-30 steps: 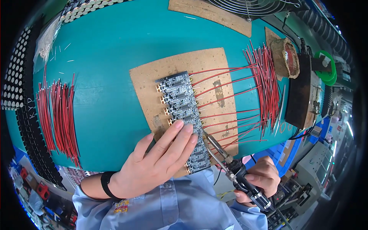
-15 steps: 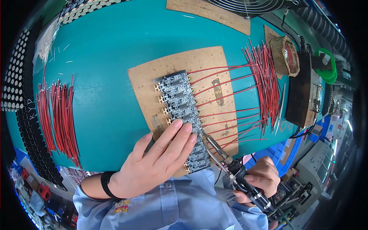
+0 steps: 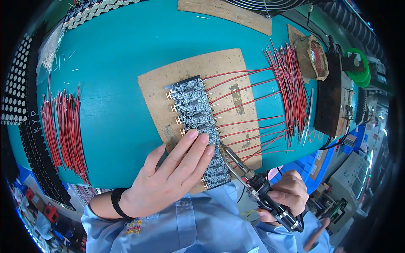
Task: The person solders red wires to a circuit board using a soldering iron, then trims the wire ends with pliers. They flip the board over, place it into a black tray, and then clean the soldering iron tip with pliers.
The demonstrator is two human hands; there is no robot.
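Note:
A long panel of joined circuit boards (image 3: 195, 103) lies aslant on a brown fibreboard sheet (image 3: 156, 92). The fingers of my left hand (image 3: 168, 177) are stretched out over the panel's lower middle, hiding part of it. Several red wires (image 3: 236, 123) run rightward from its right edge. In my closed right hand (image 3: 291, 192) is a soldering iron (image 3: 263, 194) with a thin metal guide tube alongside. Its tip meets the panel's right edge, just beyond my left fingertips; the exact contact is too small to make out.
Bundles of red wires (image 3: 67, 130) lie at the left, and another pile (image 3: 292, 92) at the right. Beyond that pile stand a rough brown holder (image 3: 311, 57), a dark metal box (image 3: 331, 99) and a green spool (image 3: 360, 78). A fan (image 3: 270, 5) sits at the far edge. Another person's arm (image 3: 316, 236) shows lower right.
The panel and sheet appear slightly further left in the picture. My hands and the soldering iron keep nearly the same pose. More of the other person's arm shows at lower right.

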